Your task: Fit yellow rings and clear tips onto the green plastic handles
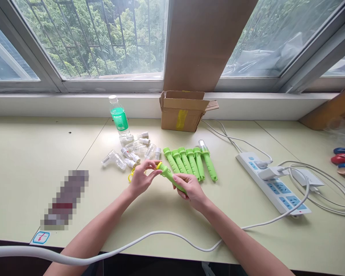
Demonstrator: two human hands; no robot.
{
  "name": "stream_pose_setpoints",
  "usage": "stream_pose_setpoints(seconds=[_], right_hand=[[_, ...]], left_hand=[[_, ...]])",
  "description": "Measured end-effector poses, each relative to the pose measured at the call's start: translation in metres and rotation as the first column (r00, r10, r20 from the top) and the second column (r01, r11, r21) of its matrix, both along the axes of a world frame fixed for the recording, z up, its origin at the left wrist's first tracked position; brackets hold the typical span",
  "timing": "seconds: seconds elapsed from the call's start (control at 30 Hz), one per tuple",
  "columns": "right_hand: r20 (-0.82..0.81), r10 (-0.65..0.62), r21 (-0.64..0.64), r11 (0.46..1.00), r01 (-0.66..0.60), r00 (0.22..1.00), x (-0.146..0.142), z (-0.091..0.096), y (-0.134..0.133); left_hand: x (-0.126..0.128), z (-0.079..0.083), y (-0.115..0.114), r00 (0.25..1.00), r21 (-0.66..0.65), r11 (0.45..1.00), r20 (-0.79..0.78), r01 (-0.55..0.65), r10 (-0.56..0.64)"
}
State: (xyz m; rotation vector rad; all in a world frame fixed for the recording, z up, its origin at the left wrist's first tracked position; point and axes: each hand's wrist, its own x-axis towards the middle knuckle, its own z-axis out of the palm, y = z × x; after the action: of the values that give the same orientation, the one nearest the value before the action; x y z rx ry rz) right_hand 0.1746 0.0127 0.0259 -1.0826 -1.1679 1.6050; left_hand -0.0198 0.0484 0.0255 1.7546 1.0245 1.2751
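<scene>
left hand [142,178] pinching the yellow ring [159,165] on a green tube [167,174] | right hand [192,190], fingers wrapped round it, near the other green tubes [184,159] | cardboard box [170,118] open — can't see inside tbh

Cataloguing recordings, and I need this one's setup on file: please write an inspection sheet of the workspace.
Surface: pale yellow-green tabletop.
Job's things: held green handle with yellow rim; six green handles on the tabletop, the rightmost with a clear cap; loose clear pieces, some white-ended.
Clutter: bottle, open cardboard box, pixelated item.
Hands: left hand pinches the yellow rim; right hand grips the handle's body.
Cables: white cables around the power strip; one crosses the foreground.
Surroundings: windows, trees outside.
</scene>
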Motion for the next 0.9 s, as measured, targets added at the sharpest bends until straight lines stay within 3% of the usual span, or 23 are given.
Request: stream_pose_setpoints(seconds=[0.2,0.47,0.9], right_hand=[[-0.034,0.031,-0.041,0.999,-0.033,0.999,0.001,0.001,0.0],[-0.105,0.102,-0.129,0.985,-0.115,0.989,0.006,0.003,0.001],[-0.138,0.107,-0.192,0.972,-0.133,0.985,0.003,0.003,0.001]], left_hand=[[0.0,-0.003,0.001,1.0,0.064,0.998,-0.011,-0.017,0.018],[-0.003,-0.004,0.001,0.995,0.104,0.99,-0.044,0.09,-0.086],[0.003,-0.011,-0.002,0.997,0.145,0.988,-0.046,-0.061,0.068]])
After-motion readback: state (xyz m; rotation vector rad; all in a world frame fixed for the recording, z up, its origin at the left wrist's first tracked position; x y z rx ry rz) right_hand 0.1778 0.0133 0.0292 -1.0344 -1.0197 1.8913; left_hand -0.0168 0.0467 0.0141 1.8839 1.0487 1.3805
